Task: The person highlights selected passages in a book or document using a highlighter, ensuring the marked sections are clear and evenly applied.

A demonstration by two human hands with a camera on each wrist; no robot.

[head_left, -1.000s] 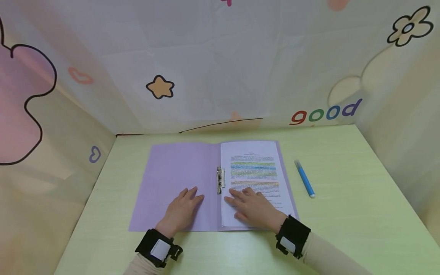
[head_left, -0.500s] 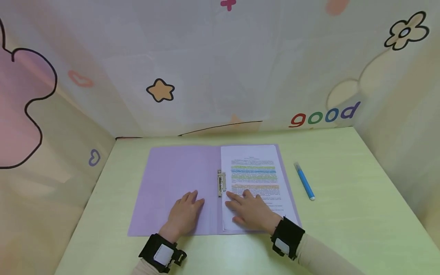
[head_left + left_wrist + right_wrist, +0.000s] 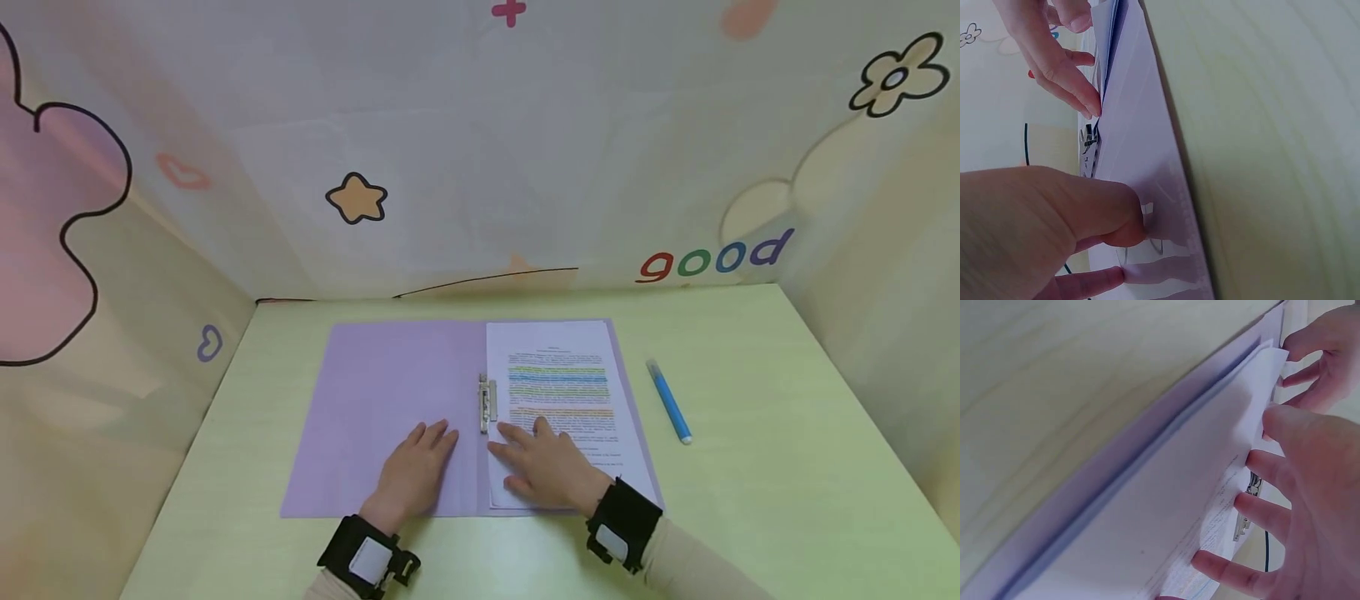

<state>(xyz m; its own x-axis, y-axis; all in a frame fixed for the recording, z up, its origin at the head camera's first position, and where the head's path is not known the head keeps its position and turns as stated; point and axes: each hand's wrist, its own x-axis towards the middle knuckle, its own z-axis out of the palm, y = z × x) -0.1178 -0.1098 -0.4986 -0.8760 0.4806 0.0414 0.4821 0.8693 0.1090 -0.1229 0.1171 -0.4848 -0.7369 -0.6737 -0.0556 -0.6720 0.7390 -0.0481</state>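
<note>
A lilac folder (image 3: 382, 375) lies spread flat on the table, with a metal clip (image 3: 483, 404) along its spine. On its right half sits a stack of printed paper (image 3: 551, 337) with green, blue and orange highlighted lines. My left hand (image 3: 415, 467) rests on the folder's bare left half, fingertips touching the cover. With fingers spread, my right hand (image 3: 551, 468) rests on the lower left part of the top sheet, just below the clip. In the right wrist view its fingertips touch the paper (image 3: 1166, 481). Neither hand grips anything.
A blue marker (image 3: 670, 402) lies on the table (image 3: 765, 467) to the right of the folder. Behind the table stands a pale fabric backdrop (image 3: 480, 167) with printed drawings and the word "good". Side panels of cloth (image 3: 877, 275) border the table.
My left hand has slid slightly to the right over the folder's left half. The right hand stays on the paper, nearly unmoved. The head view has shifted a little.
</note>
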